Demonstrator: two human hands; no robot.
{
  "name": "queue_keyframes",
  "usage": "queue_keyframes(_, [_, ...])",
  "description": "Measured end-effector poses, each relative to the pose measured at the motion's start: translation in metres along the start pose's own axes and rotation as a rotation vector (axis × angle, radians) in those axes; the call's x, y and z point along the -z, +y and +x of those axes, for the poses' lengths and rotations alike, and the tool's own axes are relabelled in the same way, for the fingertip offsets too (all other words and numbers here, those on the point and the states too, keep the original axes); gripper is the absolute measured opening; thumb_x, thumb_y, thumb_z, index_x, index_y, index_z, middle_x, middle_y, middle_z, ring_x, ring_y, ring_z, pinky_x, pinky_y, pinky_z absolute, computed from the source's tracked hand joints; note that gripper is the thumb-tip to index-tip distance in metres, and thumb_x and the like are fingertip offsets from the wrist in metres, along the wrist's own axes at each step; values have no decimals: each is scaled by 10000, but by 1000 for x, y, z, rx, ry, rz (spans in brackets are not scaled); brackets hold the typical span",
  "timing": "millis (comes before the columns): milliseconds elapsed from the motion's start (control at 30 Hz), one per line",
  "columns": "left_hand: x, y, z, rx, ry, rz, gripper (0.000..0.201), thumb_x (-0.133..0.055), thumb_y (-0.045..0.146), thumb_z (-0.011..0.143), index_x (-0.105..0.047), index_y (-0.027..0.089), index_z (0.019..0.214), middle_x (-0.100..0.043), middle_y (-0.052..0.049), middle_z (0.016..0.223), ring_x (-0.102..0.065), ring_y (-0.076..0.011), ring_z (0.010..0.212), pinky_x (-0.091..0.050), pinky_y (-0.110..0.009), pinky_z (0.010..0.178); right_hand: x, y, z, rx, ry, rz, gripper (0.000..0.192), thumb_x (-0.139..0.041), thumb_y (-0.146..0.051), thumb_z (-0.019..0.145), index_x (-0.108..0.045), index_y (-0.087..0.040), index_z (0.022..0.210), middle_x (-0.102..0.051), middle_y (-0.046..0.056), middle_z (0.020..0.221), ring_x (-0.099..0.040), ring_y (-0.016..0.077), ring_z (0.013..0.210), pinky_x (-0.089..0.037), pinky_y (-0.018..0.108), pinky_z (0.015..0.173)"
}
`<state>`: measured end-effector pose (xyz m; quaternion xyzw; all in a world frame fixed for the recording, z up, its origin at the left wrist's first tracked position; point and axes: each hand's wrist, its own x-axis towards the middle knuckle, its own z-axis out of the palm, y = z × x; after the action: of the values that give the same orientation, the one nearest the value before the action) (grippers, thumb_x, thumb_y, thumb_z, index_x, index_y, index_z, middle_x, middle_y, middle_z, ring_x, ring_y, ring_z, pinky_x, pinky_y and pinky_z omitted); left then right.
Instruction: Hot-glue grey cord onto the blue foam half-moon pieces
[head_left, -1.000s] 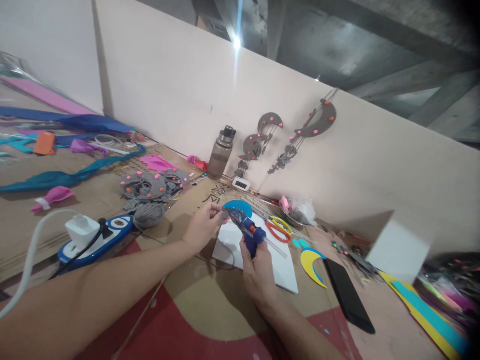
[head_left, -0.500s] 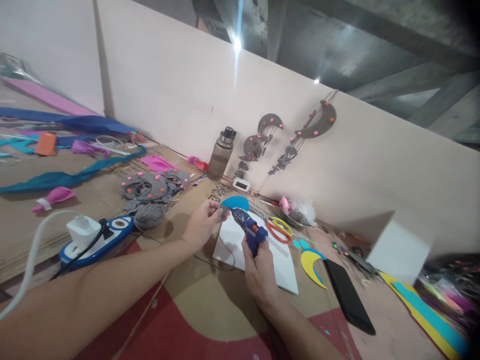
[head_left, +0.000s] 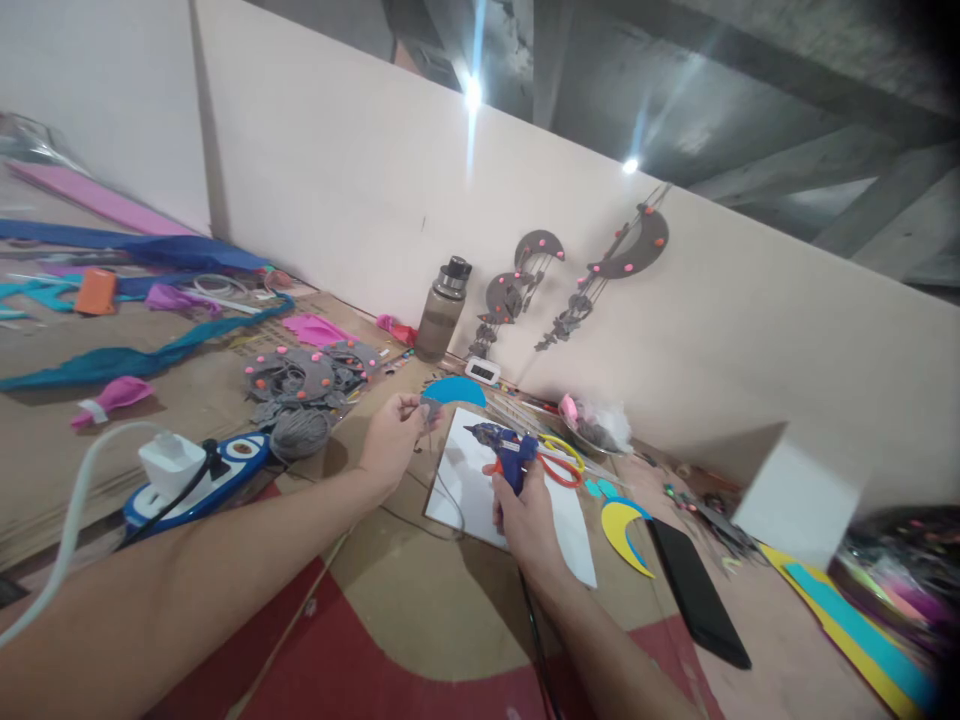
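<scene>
So the small grey piece (head_left: pixel 430 408) is mid-frame, pinched between the fingertips of my left hand (head_left: pixel 391 440). My right hand (head_left: pixel 525 508) is wrapped around the handle of a blue glue gun (head_left: pixel 510 455), nozzle pointing left toward the piece but not touching it. Can't tell if there's glue on it.

Progress, as far as I can judge: this bit's midway, since it's loose in my fingers. The grey crescents (head_left: pixel 637 250) hanging upper right of centre look done, dotted with pink and orange bobbles. Another dotted grey bundle (head_left: pixel 289 372) lies left of centre, probably not hung yet.

Materials: flat white board (head_left: pixel 465 490) under the gun, thin looping cord (head_left: pixel 450 492), smooth blue rounded cutout (head_left: pixel 455 391), flat yellow crescent (head_left: pixel 621 535) right of centre, fuzzy ball of grey yarn (head_left: pixel 300 433) on the left, all on brown cardboard (head_left: pixel 405 590).
</scene>
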<state>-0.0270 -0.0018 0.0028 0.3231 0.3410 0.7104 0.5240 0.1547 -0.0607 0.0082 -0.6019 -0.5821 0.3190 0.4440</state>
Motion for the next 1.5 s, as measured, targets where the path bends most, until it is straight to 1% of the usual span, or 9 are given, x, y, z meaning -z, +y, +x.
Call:
queue_keyframes(233, [-8, 10, -5, -94, -110, 100, 238, -632, 291, 712, -477, 160, 836, -643, -2, 752, -655, -149, 750, -504, -354, 807, 17, 2, 24, -151, -116, -232, 158, -442, -343, 829, -454, -194, 879, -539, -26, 546, -511, 132, 374, -382, 234, 386])
queue_keyframes(433, [-12, 19, -15, -201, -219, 226, 220, -583, 336, 773, -489, 159, 866, -651, -33, 819, -645, -158, 811, -500, -334, 797, 30, -12, 19, 135, 31, -967, 290, -456, -423, 846, -555, -156, 796, -648, 160, 856, -622, 253, 807, -429, 329, 655])
queue_keyframes(533, [-9, 20, -15, -305, -254, 380, 199, -531, 344, 818, -501, 163, 893, -664, -52, 840, -646, -161, 799, -499, -310, 754, 31, -21, 12, 249, 115, -1085, 276, -482, -397, 839, -574, -143, 784, -637, 179, 873, -585, 293, 897, -410, 384, 748])
queue_keyframes(700, [-3, 26, -16, -559, -316, 778, 155, -478, 264, 846, -538, 179, 962, -671, -57, 898, -645, -153, 811, -497, -289, 746, 16, -38, -5, 443, 43, -453, 172, -453, -342, 867, -519, -187, 832, -606, 78, 865, -555, 202, 860, -415, 348, 787])
queue_keyframes(833, [-2, 28, -21, -896, -475, 1057, 200, -448, 200, 861, -555, 177, 1028, -669, -81, 1041, -636, -180, 942, -485, -326, 833, -8, -45, -20, 294, -159, 254, 182, -530, -355, 838, -452, -217, 926, -593, 50, 1052, -546, 171, 1017, -406, 354, 899])
queue_keyframes(967, [-4, 25, -29, -1112, -525, 1204, 234, -441, 172, 877, -534, 171, 1092, -659, -88, 1089, -635, -173, 958, -486, -303, 825, -24, -47, -28, 109, -249, 686, 235, -605, -322, 795, -422, -228, 907, -617, -4, 895, -593, 119, 782, -464, 350, 827])
queue_keyframes(1100, [-8, 25, -35, -1082, -488, 1221, 221, -443, 181, 879, -536, 178, 1079, -670, -72, 1051, -646, -163, 918, -499, -287, 782, -24, -51, -31, -57, -254, 773, 254, -644, -302, 762, -433, -228, 881, -577, -57, 710, -489, 68, 503, -503, 312, 624])
queue_keyframes(1233, [-10, 23, -36, -952, -451, 1211, 214, -411, 227, 896, -550, 175, 1051, -688, -60, 966, -656, -163, 873, -509, -306, 793, -21, -53, -33, -72, -291, 802, 227, -627, -352, 775, -466, -222, 869, -557, -49, 687, -469, 65, 509, -452, 234, 510])
queue_keyframes(1500, [-14, 23, -38, -729, -433, 1072, 206, -433, 237, 874, -554, 186, 1032, -682, -55, 984, -653, -166, 878, -497, -291, 762, -18, -53, -30, -76, -241, 766, 252, -641, -404, 756, -502, -195, 781, -353, -91, 554, -216, 18, 433, -171, 141, 393])
